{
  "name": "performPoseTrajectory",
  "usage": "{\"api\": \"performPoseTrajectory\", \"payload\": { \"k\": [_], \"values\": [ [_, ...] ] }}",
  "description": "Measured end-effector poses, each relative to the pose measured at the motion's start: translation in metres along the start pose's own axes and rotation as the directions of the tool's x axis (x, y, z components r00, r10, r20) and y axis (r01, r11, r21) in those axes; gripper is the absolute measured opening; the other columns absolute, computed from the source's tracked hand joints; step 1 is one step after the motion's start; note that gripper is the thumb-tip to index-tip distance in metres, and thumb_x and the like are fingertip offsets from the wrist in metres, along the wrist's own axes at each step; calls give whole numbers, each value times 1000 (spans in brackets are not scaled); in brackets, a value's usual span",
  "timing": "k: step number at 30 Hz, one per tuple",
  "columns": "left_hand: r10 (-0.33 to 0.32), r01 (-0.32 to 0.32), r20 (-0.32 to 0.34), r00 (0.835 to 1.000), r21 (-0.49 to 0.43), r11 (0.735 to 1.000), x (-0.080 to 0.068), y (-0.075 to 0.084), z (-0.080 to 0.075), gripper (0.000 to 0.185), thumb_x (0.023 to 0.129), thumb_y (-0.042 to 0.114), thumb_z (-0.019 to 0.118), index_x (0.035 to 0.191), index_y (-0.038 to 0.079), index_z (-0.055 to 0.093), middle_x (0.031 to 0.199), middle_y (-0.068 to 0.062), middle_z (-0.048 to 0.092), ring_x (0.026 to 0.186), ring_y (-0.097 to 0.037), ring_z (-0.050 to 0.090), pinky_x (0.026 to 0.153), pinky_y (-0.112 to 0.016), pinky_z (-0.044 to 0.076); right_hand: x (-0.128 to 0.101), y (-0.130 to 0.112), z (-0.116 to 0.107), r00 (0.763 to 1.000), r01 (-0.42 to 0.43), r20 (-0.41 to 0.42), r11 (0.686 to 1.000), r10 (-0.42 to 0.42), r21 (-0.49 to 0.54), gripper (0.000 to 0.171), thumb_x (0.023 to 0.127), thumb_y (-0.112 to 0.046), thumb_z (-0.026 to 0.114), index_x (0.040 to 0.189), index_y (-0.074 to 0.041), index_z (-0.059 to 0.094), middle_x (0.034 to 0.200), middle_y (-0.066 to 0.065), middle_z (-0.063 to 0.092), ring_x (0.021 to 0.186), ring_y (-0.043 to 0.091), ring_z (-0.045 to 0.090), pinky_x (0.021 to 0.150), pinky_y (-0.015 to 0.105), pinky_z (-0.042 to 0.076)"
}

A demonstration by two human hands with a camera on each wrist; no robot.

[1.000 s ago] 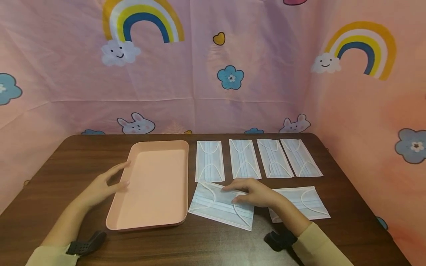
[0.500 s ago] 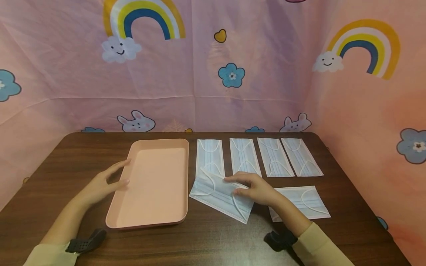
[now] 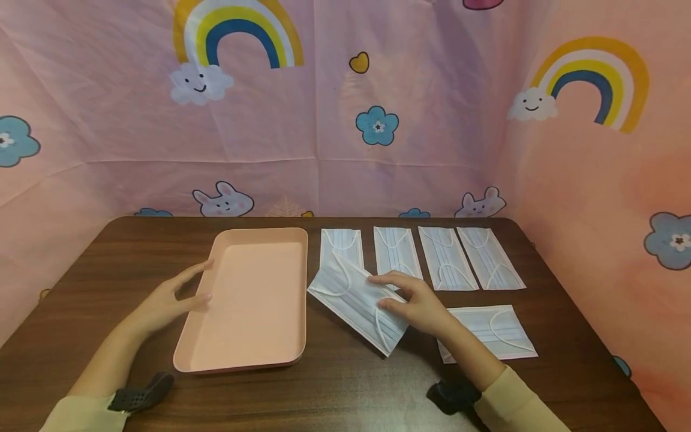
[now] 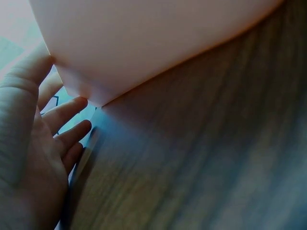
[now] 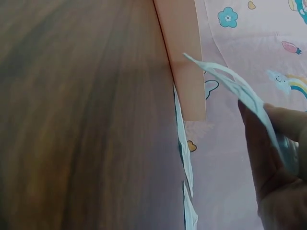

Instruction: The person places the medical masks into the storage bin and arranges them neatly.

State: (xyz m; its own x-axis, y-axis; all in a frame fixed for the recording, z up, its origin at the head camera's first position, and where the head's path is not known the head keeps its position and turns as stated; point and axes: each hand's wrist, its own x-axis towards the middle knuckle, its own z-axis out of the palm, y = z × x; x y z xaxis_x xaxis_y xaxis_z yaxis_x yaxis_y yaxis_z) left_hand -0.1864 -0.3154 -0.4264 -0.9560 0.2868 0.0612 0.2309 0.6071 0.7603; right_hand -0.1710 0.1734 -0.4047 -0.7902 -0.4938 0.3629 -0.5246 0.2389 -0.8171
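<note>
Head view: the right hand (image 3: 418,306) pinches a face mask (image 3: 353,300) between thumb and fingers (image 3: 385,279), lifted clear of the table (image 3: 345,390) and tilted, its far corner overlapping the nearest of four masks laid in a row (image 3: 448,258). One further mask (image 3: 493,330) lies flat near the right forearm. The pink tray (image 3: 248,294) sits just left of the held mask. The left hand (image 3: 167,303) rests against the tray's left rim, fingers straight and relaxed, gripping nothing.

Left wrist view: the left hand (image 4: 29,158) lies open beside the tray (image 4: 144,43) — fingertips touch or nearly touch its outer wall; which one cannot be told. The tray's underside edge meets the table (image 4: 201,163).

Right wrist view: the right hand (image 5: 278,163) holds the mask (image 5: 240,91) edge-on, thumb curled over the fabric. The tray (image 5: 184,62) shows beyond it, and the row of masks (image 5: 184,167) appears as a thin stacked edge on the table (image 5: 81,115).

Procedure note, as a judgement: keep the pinch near the mask's long edge so the ear loops hang free and do not snag the row behind. Carry it level across the tray rim — a low pass risks catching the rim. The left hand steadying the tray wall should prevent sliding on contact.
</note>
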Motion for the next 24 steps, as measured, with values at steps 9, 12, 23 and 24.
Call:
{"api": "performPoseTrajectory", "payload": {
  "k": [9, 12, 23, 24],
  "values": [
    [-13, 14, 57, 998, -13, 1000, 2, -2, -6, 84, 86, 23, 70, 154, 24, 22, 153, -24, 20, 134, -54, 16, 93, -75, 20, 7, -13, 8, 993, -1, -118, 998, 9, 69, 44, 83, 6, 70, 125, 1, 61, 119, 13, 62, 96, 19, 57, 67, 30, 54],
    [-3, 4, 73, 997, -24, 1000, 3, -5, -8, 88, 83, 21, 72, 154, 23, 20, 154, -23, 19, 135, -54, 14, 93, -76, 19, 11, -16, 12, 989, 10, -151, 995, 5, 97, 44, 83, 6, 70, 125, 0, 61, 120, 13, 62, 97, 23, 57, 66, 29, 54],
    [52, -44, 119, 991, -70, 997, 4, -6, -11, 94, 80, 15, 75, 155, 22, 19, 154, -24, 16, 135, -54, 8, 92, -78, 13, 34, -41, 32, 980, 20, -195, 971, 28, 240, 47, 83, 8, 68, 128, 0, 59, 118, 15, 58, 84, 25, 63, 64, 32, 56],
    [57, -49, 122, 991, -73, 996, 4, -5, -11, 94, 79, 14, 75, 155, 22, 19, 154, -24, 15, 135, -54, 7, 92, -78, 13, 36, -42, 35, 978, 28, -206, 971, 23, 238, 46, 83, 7, 68, 128, 0, 59, 119, 15, 58, 88, 24, 62, 68, 31, 56]
  ]
}}
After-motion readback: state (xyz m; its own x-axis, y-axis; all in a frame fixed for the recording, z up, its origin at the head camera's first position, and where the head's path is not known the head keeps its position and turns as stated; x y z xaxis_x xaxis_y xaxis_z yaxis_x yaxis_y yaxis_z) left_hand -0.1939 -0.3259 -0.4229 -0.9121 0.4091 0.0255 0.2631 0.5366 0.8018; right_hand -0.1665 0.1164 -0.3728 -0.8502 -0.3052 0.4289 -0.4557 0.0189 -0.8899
